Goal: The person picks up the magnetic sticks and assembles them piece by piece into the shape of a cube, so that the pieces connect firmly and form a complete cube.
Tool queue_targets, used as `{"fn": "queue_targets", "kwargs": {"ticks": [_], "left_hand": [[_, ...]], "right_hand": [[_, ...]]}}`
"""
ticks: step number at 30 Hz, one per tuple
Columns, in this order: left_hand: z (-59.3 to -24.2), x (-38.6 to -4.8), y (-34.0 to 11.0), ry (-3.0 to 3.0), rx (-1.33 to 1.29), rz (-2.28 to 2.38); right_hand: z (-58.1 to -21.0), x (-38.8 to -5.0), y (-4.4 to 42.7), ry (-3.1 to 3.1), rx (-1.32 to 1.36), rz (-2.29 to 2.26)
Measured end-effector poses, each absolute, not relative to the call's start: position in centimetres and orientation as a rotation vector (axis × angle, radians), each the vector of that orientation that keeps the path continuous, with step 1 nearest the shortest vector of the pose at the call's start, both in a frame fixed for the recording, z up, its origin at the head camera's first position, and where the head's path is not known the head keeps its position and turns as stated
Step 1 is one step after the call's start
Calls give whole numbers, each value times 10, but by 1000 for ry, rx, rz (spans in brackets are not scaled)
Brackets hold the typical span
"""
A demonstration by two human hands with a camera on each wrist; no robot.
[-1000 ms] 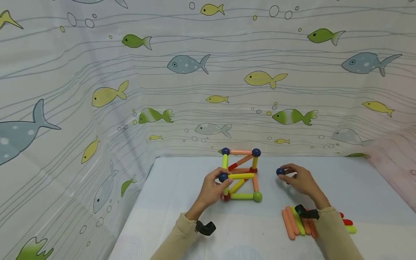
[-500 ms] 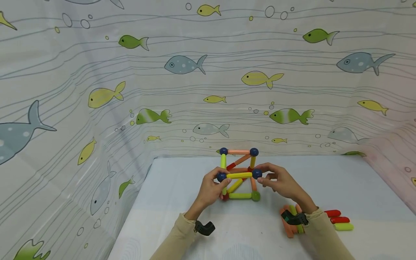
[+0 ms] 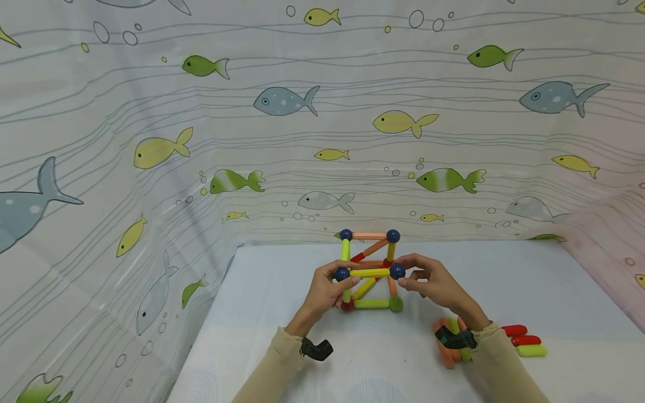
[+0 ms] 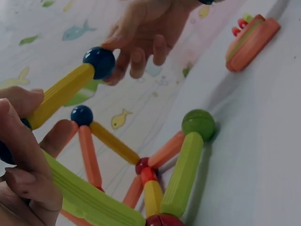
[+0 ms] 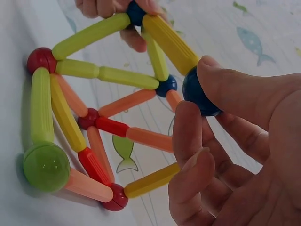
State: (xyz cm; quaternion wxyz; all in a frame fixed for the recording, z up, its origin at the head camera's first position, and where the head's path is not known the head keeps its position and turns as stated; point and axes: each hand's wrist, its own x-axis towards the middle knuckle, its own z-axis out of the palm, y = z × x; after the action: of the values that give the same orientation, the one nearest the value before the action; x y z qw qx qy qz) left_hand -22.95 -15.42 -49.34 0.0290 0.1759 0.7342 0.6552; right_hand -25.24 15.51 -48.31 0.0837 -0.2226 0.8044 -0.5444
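Note:
A frame of coloured magnetic rods and balls stands on the table, its green ball (image 3: 396,304) at the near right foot. My left hand (image 3: 322,290) grips its near upper left corner, around a blue ball (image 3: 342,274) where a yellow rod (image 3: 372,273) starts. My right hand (image 3: 437,284) pinches another blue ball (image 5: 195,94) between thumb and fingers. That ball touches the free right end of the yellow rod, as the left wrist view shows too. Under the ball, no upright rod joins it to the green ball. Diagonals (image 5: 110,127) of joined rods cross several sides.
Right of the frame, several orange and lime rods (image 3: 445,344) lie side by side, partly behind the right wrist. Red rods (image 3: 526,340) and a lime rod (image 3: 532,351) lie farther right. A fish-patterned cloth (image 3: 282,157) hangs behind the table (image 3: 282,268).
My right hand has moved left with the blue ball, bringing it from apart onto the yellow rod's right end. The left hand keeps its grip. The view has shifted slightly.

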Motion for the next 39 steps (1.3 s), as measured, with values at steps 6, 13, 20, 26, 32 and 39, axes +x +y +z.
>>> {"fn": "queue_targets", "kwargs": {"ticks": [6, 13, 20, 26, 32, 39], "left_hand": [[-493, -231, -152, 2185, 460, 2093], [-492, -230, -149, 2139, 422, 2127], [-492, -231, -149, 2124, 433, 2150], [-495, -232, -150, 2126, 430, 2144], [-496, -233, -150, 2123, 423, 2143], [-496, -233, -151, 2123, 415, 2141]], "right_hand": [[-485, -253, 157, 2388, -675, -1618], [-478, -252, 175, 2446, -683, -1541], [-488, -233, 214, 2594, -593, -1160], [-504, -203, 208, 2616, -479, -806], [-504, -189, 177, 2795, -372, -474], [-507, -205, 159, 2862, -477, -834]]}}
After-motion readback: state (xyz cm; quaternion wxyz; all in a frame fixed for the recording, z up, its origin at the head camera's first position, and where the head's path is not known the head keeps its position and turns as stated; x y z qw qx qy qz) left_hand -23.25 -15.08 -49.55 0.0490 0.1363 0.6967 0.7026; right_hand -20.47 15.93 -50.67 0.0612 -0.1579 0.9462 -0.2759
